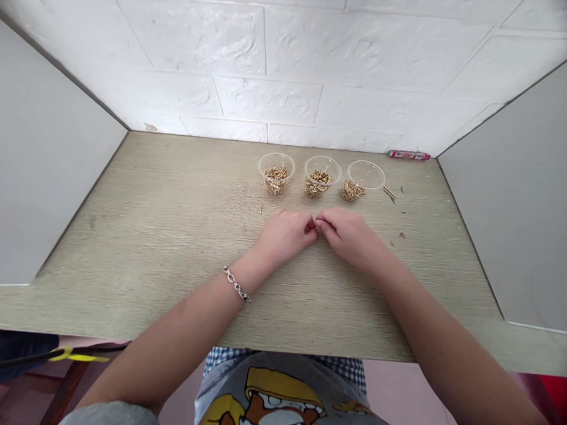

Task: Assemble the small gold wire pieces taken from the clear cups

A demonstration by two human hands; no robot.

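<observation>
Head view: the left hand and right hand rest on the table, fingers curled and fingertips meeting at centre, apparently pinching a small part too tiny to identify. Three clear cups of brass-coloured pins stand in a row just beyond the hands; loose pins lie beside the rightmost cup. Judged step: joining or handling one piece. A next move would call for fine fingertip control.
</observation>
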